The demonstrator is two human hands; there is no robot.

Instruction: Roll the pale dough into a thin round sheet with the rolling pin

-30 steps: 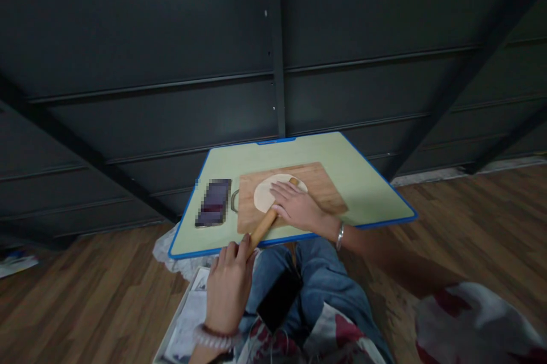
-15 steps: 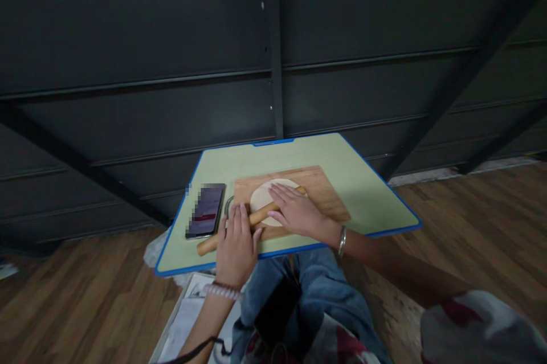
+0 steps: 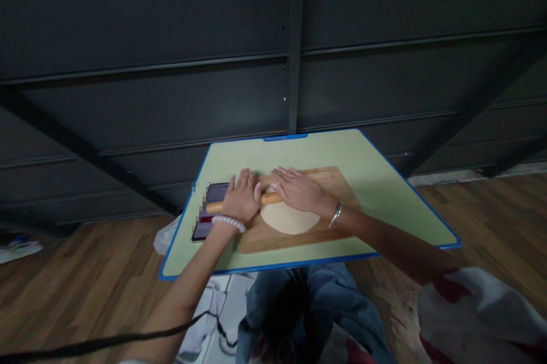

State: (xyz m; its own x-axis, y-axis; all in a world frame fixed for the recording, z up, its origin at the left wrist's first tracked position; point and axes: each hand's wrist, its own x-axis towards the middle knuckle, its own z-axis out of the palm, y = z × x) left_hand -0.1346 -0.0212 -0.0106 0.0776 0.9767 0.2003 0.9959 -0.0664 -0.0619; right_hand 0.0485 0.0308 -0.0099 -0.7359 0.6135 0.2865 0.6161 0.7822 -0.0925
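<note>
- Wooden rolling pin (image 3: 268, 199) is laid across the far edge of a flat round of dough (image 3: 289, 217), near the middle of the frame, running left to right.
- Left hand (image 3: 241, 200) is pressed flat on the left part of the pin, fingers stretched out and not curled; a pale beaded bracelet (image 3: 228, 223) is worn at its wrist.
- Right hand (image 3: 301, 190) is laid palm down on the right part of the pin, fingers likewise extended, so no closed grip is seen on either side; a metal bangle (image 3: 335, 215) is worn at that wrist.
- Dough is spread on a wooden cutting board (image 3: 337, 182), which is set on a pale green table (image 3: 384, 193) edged in blue.
- Phone (image 3: 208, 210) is seen just left of the board, partly covered by the left hand.
- Dark metal panels fill the upper frame; wooden floor (image 3: 85, 273) is seen at lower left and right.
- Blue jeans (image 3: 333, 307) are seen below the table's near edge.
</note>
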